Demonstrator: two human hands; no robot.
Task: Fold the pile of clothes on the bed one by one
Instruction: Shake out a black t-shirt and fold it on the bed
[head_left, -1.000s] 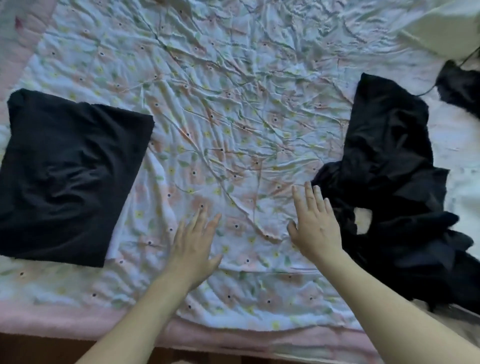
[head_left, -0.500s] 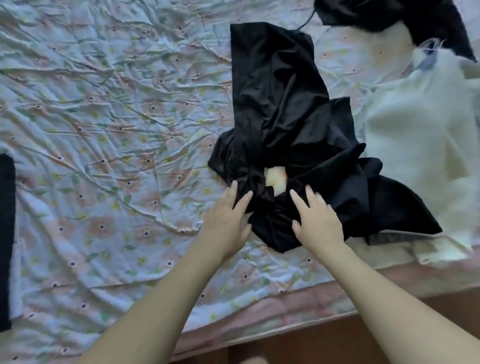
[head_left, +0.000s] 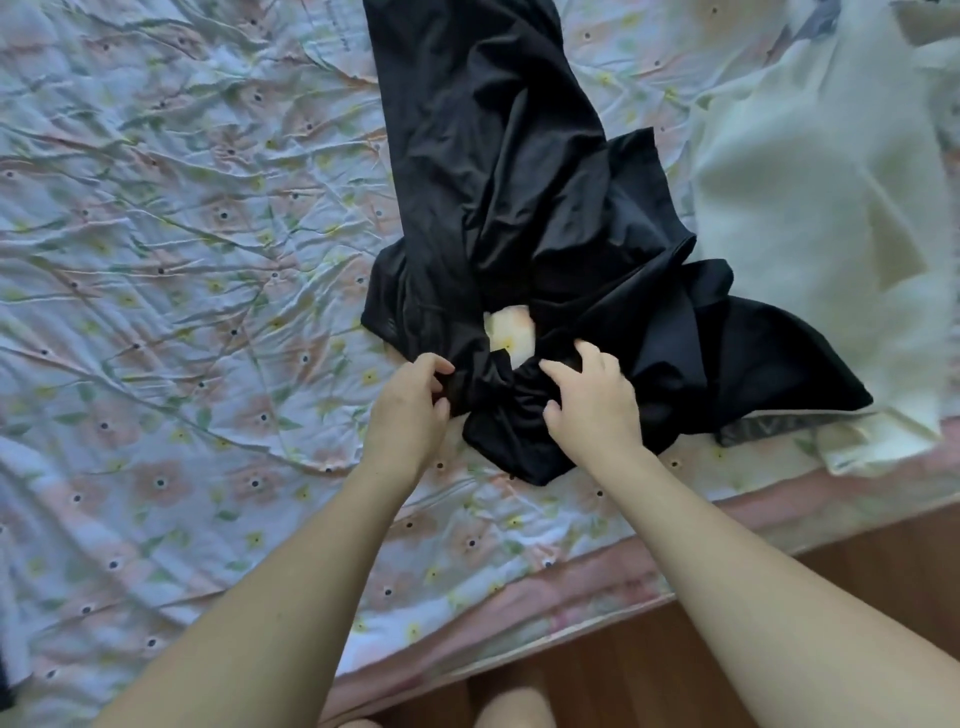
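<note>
A crumpled black garment (head_left: 519, 208) lies on the flowered bed sheet (head_left: 182, 260), stretching from the top middle down to the bed's near edge. My left hand (head_left: 410, 410) grips its bunched lower left part with curled fingers. My right hand (head_left: 592, 400) has its fingers curled into the bunched fabric just to the right. A small gap in the cloth between and above my hands shows the sheet.
A white fluffy garment (head_left: 810, 208) lies on the right side of the bed, touching the black one. The bed's pink border (head_left: 571, 597) runs diagonally below my arms, with wooden floor (head_left: 779, 649) beyond it.
My view swung right, so the folded black piece left the frame. Both hands moved from the bare sheet onto the crumpled black garment, and their fingers have curled into its fabric.
</note>
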